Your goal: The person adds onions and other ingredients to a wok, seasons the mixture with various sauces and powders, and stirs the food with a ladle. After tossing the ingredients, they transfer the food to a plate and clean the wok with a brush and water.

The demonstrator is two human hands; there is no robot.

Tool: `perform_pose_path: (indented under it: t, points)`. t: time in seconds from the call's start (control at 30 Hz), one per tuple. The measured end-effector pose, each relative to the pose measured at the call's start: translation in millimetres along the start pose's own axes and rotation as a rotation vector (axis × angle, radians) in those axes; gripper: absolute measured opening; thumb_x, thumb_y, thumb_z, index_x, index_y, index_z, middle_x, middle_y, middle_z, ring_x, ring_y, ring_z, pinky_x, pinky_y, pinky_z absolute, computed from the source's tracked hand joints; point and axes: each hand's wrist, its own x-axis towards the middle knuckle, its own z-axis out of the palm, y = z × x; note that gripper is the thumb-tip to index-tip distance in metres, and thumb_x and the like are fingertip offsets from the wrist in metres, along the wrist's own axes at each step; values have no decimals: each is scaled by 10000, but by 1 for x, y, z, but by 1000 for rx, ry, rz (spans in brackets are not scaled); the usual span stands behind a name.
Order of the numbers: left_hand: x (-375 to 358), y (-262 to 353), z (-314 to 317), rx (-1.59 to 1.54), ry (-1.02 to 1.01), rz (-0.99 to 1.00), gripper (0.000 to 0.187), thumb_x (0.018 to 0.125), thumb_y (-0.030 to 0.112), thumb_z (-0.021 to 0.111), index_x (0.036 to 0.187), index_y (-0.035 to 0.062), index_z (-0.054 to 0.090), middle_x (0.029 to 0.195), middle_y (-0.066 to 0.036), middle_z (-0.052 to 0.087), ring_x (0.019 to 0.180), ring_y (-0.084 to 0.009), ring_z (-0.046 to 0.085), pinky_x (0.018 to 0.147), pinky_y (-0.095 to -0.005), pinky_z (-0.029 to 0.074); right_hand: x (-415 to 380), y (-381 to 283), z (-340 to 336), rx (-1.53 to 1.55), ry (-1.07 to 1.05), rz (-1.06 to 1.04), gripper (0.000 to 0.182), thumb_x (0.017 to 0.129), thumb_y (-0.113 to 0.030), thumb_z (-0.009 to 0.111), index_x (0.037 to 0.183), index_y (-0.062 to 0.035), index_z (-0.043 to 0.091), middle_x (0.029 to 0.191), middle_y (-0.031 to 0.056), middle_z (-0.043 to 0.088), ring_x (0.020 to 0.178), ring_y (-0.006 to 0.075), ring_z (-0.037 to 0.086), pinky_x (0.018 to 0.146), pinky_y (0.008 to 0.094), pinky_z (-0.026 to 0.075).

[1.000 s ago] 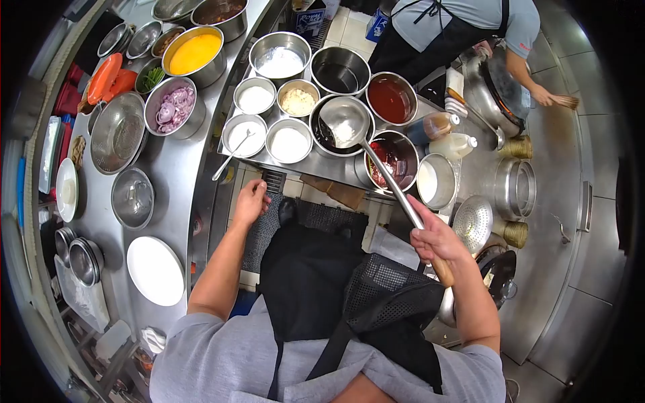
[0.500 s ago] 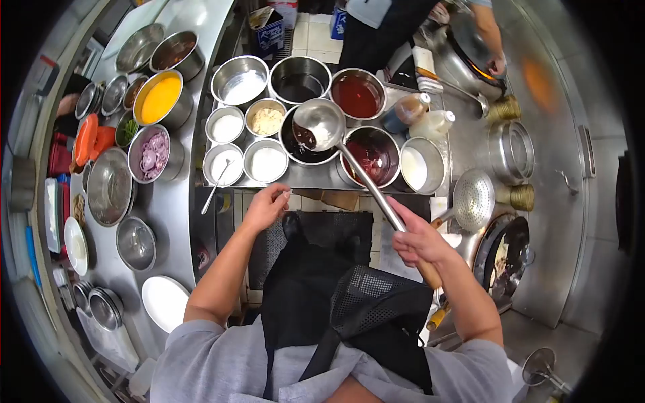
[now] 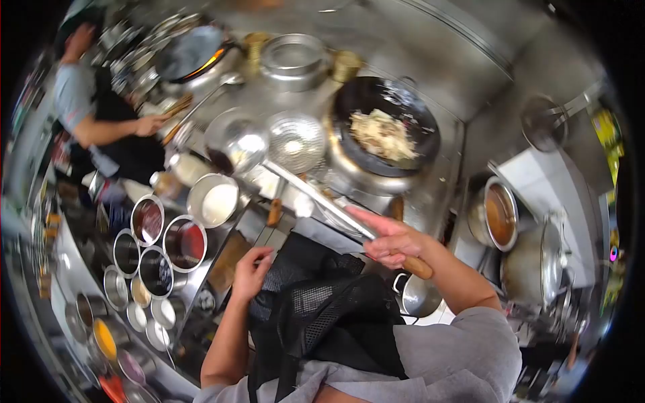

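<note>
My right hand (image 3: 393, 243) is closed around the handle of a long metal ladle (image 3: 236, 142), near its wooden end. The ladle's bowl hangs over the stove top, beside a round perforated strainer (image 3: 295, 142); what the bowl holds is blurred. My left hand (image 3: 251, 274) is in front of my apron, loosely curled with fingers partly apart and nothing visible in it. Up and to the right of the ladle, a black wok (image 3: 346, 101) contains a pale heap of shredded food (image 3: 383, 136).
At left stand several metal pots of sauces and powders, including a pot of white stuff (image 3: 213, 200). Squeeze bottles (image 3: 188, 168) sit beside it. A co-worker (image 3: 101, 127) works at another wok (image 3: 191, 54). A pot of brown liquid (image 3: 498, 213) stands at right.
My view has swung right from the sauce pots to the stove. The ladle has left the pots and is now over the stove, still in my right hand. My left hand remains near my body.
</note>
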Motion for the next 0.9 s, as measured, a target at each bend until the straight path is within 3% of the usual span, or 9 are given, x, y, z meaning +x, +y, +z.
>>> perform_pose_path:
  t: [0.13, 0.23, 0.37, 0.43, 0.47, 0.5, 0.53, 0.63, 0.9]
  points:
    - [116, 95, 131, 332, -167, 650, 277, 855, 60, 630, 1129, 30, 649, 1107, -160, 640, 1087, -368, 594, 958, -398, 467, -74, -29, -32, -203, 362, -272, 861, 921, -66, 606, 1591, -286, 113, 688, -18, 412, 425, 47, 347, 383, 188, 307]
    - [206, 136, 227, 466, -147, 891, 219, 841, 66, 642, 1058, 44, 658, 1125, -144, 654, 1081, -357, 599, 941, -431, 473, -104, -53, -41, -373, 541, -478, 888, 884, -28, 606, 1594, -238, 116, 672, 0, 440, 426, 63, 397, 390, 216, 340]
    - [283, 108, 287, 871, -115, 698, 159, 850, 199, 657, 952, 80, 681, 951, -146, 700, 936, -342, 653, 845, -445, 490, -113, -44, -74, -464, 711, -590, 912, 902, -2, 572, 1593, -294, 54, 691, 13, 481, 488, 105, 485, 441, 247, 434]
    - [294, 105, 293, 1028, -125, 607, 176, 851, 255, 661, 895, 87, 692, 854, -146, 712, 858, -338, 673, 809, -449, 494, -106, -12, -105, -585, 866, -357, 911, 925, 10, 545, 1589, -327, 20, 869, 70, 581, 553, 105, 530, 472, 279, 475]
    - [296, 104, 292, 982, -156, 595, 219, 866, 303, 630, 859, 91, 684, 805, -159, 704, 821, -342, 675, 805, -448, 484, -93, 23, -135, -784, 1060, -297, 887, 933, -29, 544, 1583, -314, 12, 965, 205, 677, 578, 241, 617, 568, 402, 525]
    - [296, 102, 292, 936, -189, 580, 274, 880, 350, 598, 823, 94, 676, 756, -172, 697, 785, -346, 677, 801, -446, 474, -80, 70, -173, -1103, 1237, -386, 873, 918, -79, 561, 1578, -306, 37, 909, 281, 684, 667, 411, 663, 657, 516, 527]
    - [298, 96, 295, 838, -73, 680, 321, 831, 340, 677, 654, 73, 660, 640, -152, 659, 656, -351, 659, 736, -479, 500, -79, 95, -190, -1096, 1266, -173, 876, 897, -112, 573, 1576, -315, 58, 824, 285, 662, 745, 496, 642, 718, 577, 501]
    - [300, 96, 290, 862, -81, 685, 315, 818, 338, 692, 649, 75, 656, 639, -153, 655, 653, -348, 657, 710, -466, 505, -89, 108, -211, -1213, 1283, 44, 870, 890, -104, 569, 1575, -313, 76, 766, 263, 662, 724, 480, 641, 703, 581, 491]
    - [303, 98, 284, 842, -66, 625, 299, 804, 342, 699, 653, 87, 660, 661, -130, 674, 659, -328, 664, 725, -448, 489, -88, 136, -222, -1126, 1266, -152, 851, 891, -92, 551, 1578, -278, 85, 754, 280, 646, 699, 483, 630, 676, 583, 465]
